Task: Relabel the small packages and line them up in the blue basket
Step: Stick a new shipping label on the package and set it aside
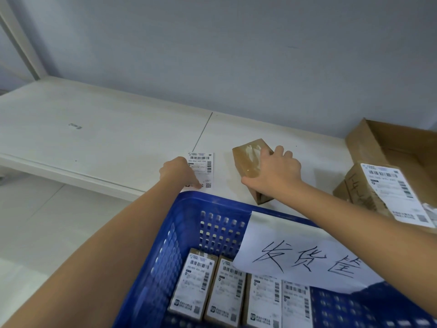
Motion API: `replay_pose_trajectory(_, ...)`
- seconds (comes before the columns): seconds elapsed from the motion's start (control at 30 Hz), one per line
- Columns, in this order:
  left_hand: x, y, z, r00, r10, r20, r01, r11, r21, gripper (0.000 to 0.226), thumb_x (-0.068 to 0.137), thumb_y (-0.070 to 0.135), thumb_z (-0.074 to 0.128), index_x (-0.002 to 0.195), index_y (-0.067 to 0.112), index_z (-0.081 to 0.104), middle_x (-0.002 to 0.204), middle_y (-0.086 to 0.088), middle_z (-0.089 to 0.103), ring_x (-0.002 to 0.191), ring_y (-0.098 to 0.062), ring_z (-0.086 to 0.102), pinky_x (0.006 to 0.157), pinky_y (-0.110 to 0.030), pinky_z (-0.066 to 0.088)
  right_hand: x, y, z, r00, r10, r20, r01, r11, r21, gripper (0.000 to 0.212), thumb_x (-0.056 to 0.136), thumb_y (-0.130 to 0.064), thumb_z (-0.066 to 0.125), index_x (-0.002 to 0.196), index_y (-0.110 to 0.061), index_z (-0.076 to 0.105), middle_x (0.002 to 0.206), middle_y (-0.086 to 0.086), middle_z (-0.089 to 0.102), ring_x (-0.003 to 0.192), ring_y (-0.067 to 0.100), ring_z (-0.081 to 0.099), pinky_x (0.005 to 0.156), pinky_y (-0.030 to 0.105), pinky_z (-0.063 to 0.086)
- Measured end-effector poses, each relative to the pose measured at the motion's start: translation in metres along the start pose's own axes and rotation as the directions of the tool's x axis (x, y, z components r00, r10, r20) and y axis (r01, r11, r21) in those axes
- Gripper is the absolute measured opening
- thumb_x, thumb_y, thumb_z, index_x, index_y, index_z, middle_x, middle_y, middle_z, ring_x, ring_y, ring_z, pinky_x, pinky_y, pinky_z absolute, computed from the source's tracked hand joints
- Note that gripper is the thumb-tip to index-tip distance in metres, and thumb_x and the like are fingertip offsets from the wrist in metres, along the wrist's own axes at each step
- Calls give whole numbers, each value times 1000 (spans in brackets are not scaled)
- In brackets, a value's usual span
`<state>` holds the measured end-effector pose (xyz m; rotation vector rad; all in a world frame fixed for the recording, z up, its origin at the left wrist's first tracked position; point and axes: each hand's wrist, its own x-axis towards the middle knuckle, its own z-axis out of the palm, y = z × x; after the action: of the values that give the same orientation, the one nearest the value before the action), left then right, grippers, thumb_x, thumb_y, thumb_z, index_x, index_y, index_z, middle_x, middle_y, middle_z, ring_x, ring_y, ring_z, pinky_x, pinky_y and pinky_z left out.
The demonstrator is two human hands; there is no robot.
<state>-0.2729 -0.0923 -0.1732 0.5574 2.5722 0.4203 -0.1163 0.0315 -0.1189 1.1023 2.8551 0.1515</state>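
I am looking down at a white shelf (pixel 99 129) set against a pale grey wall, with both my bare arms reaching forward over it.

My left hand (pixel 176 170) is on a loose shipping label (pixel 203 169) that lies flat on the shelf, printed side up with barcodes and a QR code. My fingers curl down onto its lower left corner; they hide the contact, so I cannot tell whether I am pinching the corner or only pressing it.

My right hand (pixel 275 174) rests on top of a small brown package (pixel 248 159) wrapped in shiny clear tape, just to the right of the label. My fingers are spread over its top and far edge, my thumb along its near side, gripping it. The package sits on the shelf with no label on the face I can see.

Closest to me is the blue basket (pixel 179 235), its perforated walls rising at the bottom of the view. Inside, four labelled packages (pixel 192 287) stand side by side in a row, labels up. A white paper sign (pixel 300 254) with handwritten black characters hangs over the basket's far rim (partly covering the row).

At the far right, an open cardboard box (pixel 390 143) holds another labelled package (pixel 387 185), tilted.
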Motion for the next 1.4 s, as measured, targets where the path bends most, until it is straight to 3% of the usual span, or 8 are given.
replay_pose_trajectory(0.17, -1, 8, 5, 999, 38, -34, -35, 995, 94, 63, 71, 40, 83, 113, 9, 47, 127, -16, 46, 117, -31, 47, 90, -37, 44, 2, 1, 3, 1000, 0, 0, 0, 1000, 5, 83, 76, -69, 54, 135, -14, 34, 124, 13, 42, 112, 28, 45, 72, 33, 34)
replay_pose_trajectory(0.33, -3, 30, 19, 998, 68, 9, -69, 984, 162, 76, 74, 41, 81, 130, 8, 42, 131, -17, 41, 121, -28, 44, 95, -36, 43, 0, 1, 7, 1000, -9, -7, 9, 1000, 25, 83, 76, -67, 56, 135, -14, 34, 124, 12, 43, 111, 28, 45, 73, 33, 34)
replay_pose_trajectory(0.63, -3, 43, 24, 998, 44, 52, -47, 997, 66, 66, 71, 30, 85, 118, 5, 46, 114, -10, 59, 113, -27, 56, 86, -35, 49, -1, 7, 12, 1000, -12, -1, 12, 999, 30, 82, 77, -67, 54, 136, -14, 32, 125, 12, 42, 111, 29, 45, 72, 33, 34)
replay_pose_trajectory(0.77, -1, 42, 23, 997, 29, 77, -29, 1000, -11, 49, 71, 23, 85, 89, 8, 43, 90, -7, 61, 100, -25, 62, 75, -30, 48, 0, 8, 15, 1000, -11, -3, 11, 999, 37, 81, 78, -68, 53, 135, -14, 33, 126, 13, 42, 112, 29, 45, 72, 33, 33)
replay_pose_trajectory(0.97, -1, 40, 23, 998, 39, 48, -37, 998, -54, 43, 75, 18, 82, 98, 5, 48, 89, -9, 57, 95, -27, 64, 74, -32, 50, 0, 12, 19, 1000, 13, -11, -13, 997, 71, 79, 78, -64, 55, 134, -13, 34, 123, 13, 42, 110, 29, 45, 72, 32, 33)
replay_pose_trajectory(1.13, -5, 36, 25, 1000, 16, -22, -18, 994, -106, 32, 79, 18, 77, 71, 9, 47, 61, -3, 58, 55, -15, 55, 59, -27, 47, -3, 21, 15, 997, 62, -50, -56, 991, 124, 77, 77, -62, 57, 132, -12, 36, 121, 12, 43, 109, 29, 45, 71, 32, 34)
replay_pose_trajectory(1.27, -13, 32, 22, 999, -34, -39, 29, 992, -126, 28, 79, 20, 75, 77, 12, 48, 78, -5, 68, 78, -21, 69, 74, -30, 53, -8, 28, 8, 995, 67, -73, -60, 994, 96, 78, 78, -63, 56, 133, -12, 35, 121, 12, 43, 108, 28, 45, 69, 32, 35)
replay_pose_trajectory(1.4, -21, 30, 18, 995, -52, -81, 43, 992, -115, 25, 83, 24, 71, 87, 12, 50, 84, -4, 63, 80, -22, 62, 62, -29, 41, -13, 30, 3, 996, 66, -63, -61, 995, 81, 78, 78, -63, 56, 133, -13, 34, 122, 12, 43, 110, 28, 45, 71, 33, 34)
